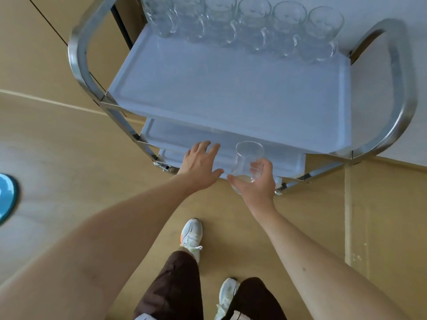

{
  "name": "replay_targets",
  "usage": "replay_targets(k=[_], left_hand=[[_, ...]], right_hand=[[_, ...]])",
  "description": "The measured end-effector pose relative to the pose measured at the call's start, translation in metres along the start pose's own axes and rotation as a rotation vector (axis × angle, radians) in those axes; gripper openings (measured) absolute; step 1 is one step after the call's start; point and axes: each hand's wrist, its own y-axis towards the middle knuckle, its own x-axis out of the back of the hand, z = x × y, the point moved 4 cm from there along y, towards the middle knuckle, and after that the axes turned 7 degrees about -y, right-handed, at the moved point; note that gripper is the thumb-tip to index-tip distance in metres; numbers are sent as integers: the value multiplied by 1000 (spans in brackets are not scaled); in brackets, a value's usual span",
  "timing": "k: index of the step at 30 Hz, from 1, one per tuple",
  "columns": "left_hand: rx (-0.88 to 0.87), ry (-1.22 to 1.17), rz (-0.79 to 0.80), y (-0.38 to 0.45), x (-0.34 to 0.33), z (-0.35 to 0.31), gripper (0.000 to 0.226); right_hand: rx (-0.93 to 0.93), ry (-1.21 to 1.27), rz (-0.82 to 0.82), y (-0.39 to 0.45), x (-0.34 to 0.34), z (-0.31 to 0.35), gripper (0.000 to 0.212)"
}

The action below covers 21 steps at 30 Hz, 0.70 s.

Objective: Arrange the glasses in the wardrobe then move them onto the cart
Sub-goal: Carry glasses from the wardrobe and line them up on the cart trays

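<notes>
The clear, handle-less drinking glass is held upright in the right hand, with its open rim facing up. The fingers wrap the lower part of the glass from the right and the thumb crosses beneath its base on the left. The glass is positioned in front of the near edge of the three-tier service cart, at the level of the lower shelves and below the top shelf.

The left hand is just beside the glass, on its left. The fingers are extended and spread, palm down, and hold nothing. The fingertips reach toward the near edge of the middle shelf; contact with the shelf cannot be determined.

The white top shelf of the cart carries a row of six clear glass mugs with handles along its far edge, side by side. The near part of this shelf is bare. The curved, polished metal frame encloses the shelves at the left and right ends.

The cart stands on a tan floor. Two white sneakers and dark brown trousers are visible below the arms. A blue round object lies at the left edge of the view.
</notes>
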Motion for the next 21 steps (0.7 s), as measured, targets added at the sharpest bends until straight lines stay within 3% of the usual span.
replay_targets(k=[13,21], left_hand=[[-64,58,-124,83,-92,76,72],[-84,21,-335,130,-132,104,60]], right_hand=[[116,53,-34,72,-82,-95,76],[277,139,-119,118,-106,-128,73]])
